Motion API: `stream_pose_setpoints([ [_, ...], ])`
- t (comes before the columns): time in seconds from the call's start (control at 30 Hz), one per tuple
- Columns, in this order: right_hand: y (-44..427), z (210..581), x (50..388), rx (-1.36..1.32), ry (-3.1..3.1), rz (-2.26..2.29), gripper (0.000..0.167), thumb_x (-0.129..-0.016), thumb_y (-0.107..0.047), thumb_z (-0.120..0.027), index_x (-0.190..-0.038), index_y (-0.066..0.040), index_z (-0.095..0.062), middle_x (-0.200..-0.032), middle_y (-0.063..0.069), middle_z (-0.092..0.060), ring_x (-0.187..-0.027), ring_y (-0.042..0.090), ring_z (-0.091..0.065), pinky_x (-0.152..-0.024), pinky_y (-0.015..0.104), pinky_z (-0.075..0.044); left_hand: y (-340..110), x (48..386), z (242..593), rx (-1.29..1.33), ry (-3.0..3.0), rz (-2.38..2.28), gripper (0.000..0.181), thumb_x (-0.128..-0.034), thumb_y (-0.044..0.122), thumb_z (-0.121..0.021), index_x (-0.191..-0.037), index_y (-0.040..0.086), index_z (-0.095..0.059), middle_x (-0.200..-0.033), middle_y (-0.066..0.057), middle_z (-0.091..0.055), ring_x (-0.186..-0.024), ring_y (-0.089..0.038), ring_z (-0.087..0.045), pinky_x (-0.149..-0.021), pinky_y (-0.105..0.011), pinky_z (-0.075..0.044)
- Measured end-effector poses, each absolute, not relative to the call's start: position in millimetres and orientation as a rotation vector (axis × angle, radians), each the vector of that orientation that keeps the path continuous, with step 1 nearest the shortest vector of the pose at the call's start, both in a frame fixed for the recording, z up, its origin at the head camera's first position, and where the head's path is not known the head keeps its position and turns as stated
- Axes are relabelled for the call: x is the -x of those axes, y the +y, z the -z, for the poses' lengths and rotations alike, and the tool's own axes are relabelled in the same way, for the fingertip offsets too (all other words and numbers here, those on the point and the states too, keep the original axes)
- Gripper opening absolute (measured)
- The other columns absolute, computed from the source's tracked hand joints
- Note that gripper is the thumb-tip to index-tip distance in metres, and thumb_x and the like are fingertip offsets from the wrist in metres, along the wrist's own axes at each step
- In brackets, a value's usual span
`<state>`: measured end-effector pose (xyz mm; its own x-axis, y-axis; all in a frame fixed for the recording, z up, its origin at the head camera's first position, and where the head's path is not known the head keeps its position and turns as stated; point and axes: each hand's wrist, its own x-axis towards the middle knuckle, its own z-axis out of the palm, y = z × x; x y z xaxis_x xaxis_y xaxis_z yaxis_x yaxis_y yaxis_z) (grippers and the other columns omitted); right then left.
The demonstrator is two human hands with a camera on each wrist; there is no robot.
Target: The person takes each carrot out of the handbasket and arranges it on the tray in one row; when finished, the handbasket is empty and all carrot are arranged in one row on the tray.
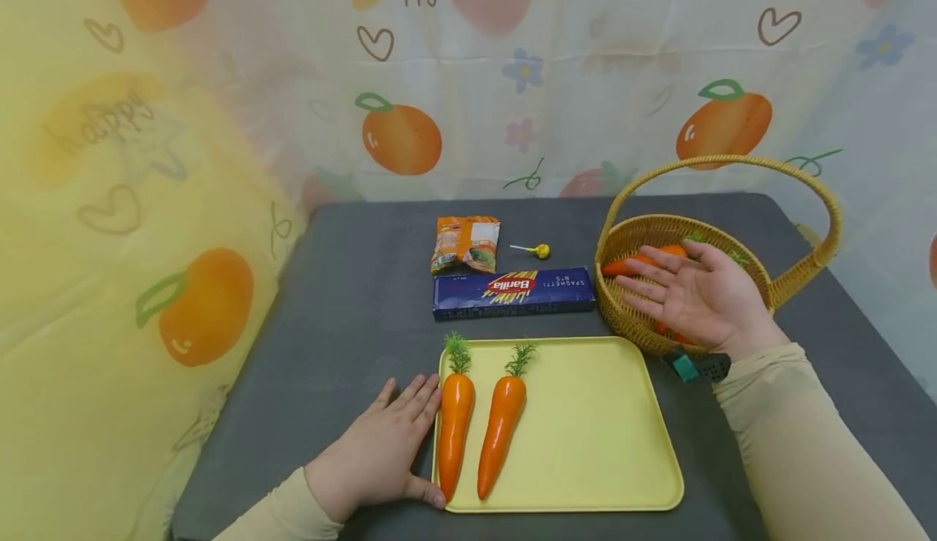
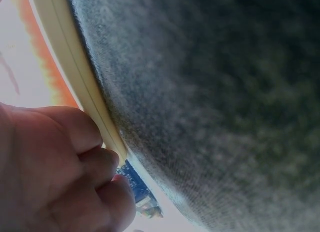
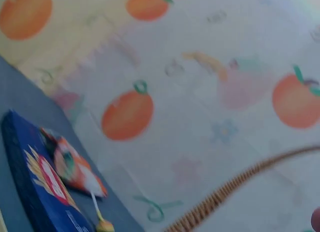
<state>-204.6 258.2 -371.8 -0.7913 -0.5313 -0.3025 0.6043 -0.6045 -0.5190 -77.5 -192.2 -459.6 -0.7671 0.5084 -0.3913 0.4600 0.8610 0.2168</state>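
Firstly, right hand [image 1: 695,293]: palm up, fingers extended, over basket [image 1: 622,317] containing carrots [image 1: 621,268]. Left hand [image 1: 381,447]: fingers straight, touching tray [image 1: 586,427] at left. On tray: two carrots [image 1: 503,423], side by side. Beyond, on table [image 1: 351,297]: spaghetti box [image 1: 516,293], bag [image 1: 465,242], lollipop [image 1: 542,251].
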Motion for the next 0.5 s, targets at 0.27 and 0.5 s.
stream_pose_setpoints([
  [0.27,281.8,388.1,225.6,-0.459,0.576,2.496,0.074,-0.116,-0.063,-0.028,-0.171,-0.049,0.021,-0.181,-0.023,0.020,-0.172,0.012,0.011,-0.139,0.035,-0.001,-192.2,77.6,458.2,-0.726,2.589,-0.155,0.142,-0.0725,0.097,-0.070,-0.174,0.005,-0.032,-0.184,-0.013,-0.021,-0.170,-0.036,-0.024,-0.134,-0.071,-0.016],
  [0.5,292.5,395.8,241.3,-0.629,0.463,2.523,0.076,-0.115,-0.065,-0.027,-0.164,-0.054,0.029,-0.178,-0.030,0.021,-0.171,0.006,0.013,-0.139,0.032,-0.002,-192.8,78.4,458.4,-0.727,2.595,-0.154,0.142,-0.0728,0.098,-0.069,-0.174,0.006,-0.032,-0.184,-0.012,-0.022,-0.170,-0.035,-0.025,-0.134,-0.071,-0.017],
])
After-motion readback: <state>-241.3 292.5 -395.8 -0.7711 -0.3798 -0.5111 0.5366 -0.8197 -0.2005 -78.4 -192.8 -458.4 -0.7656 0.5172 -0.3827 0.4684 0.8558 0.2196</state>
